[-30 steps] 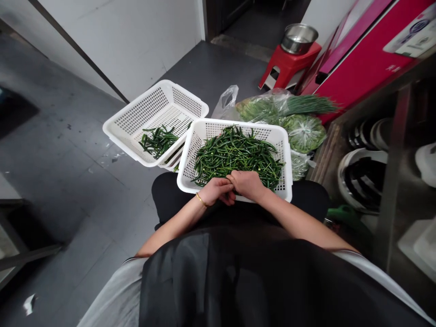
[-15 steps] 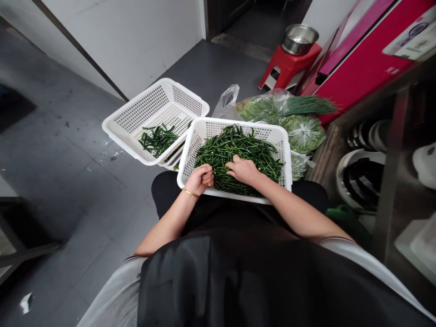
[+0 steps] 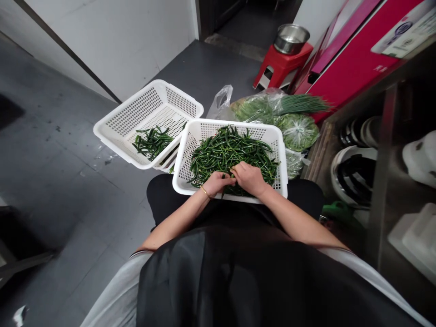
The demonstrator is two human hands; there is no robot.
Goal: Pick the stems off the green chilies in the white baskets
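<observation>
A white perforated basket (image 3: 281,156) rests on my lap, heaped with thin green chili peppers (image 3: 235,150). Both hands meet over its near edge. My left hand (image 3: 216,182), with a gold bracelet at the wrist, is closed on a green pepper that hangs down from its fingers. My right hand (image 3: 248,177) pinches the same pepper at its top end. A second white basket (image 3: 112,131) sits on the floor to the left, holding a small pile of peppers (image 3: 151,141).
Clear bags of green vegetables (image 3: 289,120) lie on the floor behind the lap basket. A red stool (image 3: 281,68) with a steel bowl (image 3: 291,38) stands further back, beside a pink cabinet (image 3: 354,59). Metal shelving (image 3: 384,150) with dishes is on the right.
Half a second ago my hands were apart on the pile, the left a fist near the basket's left edge. They have come together again on one pepper. The view shifted slightly.
</observation>
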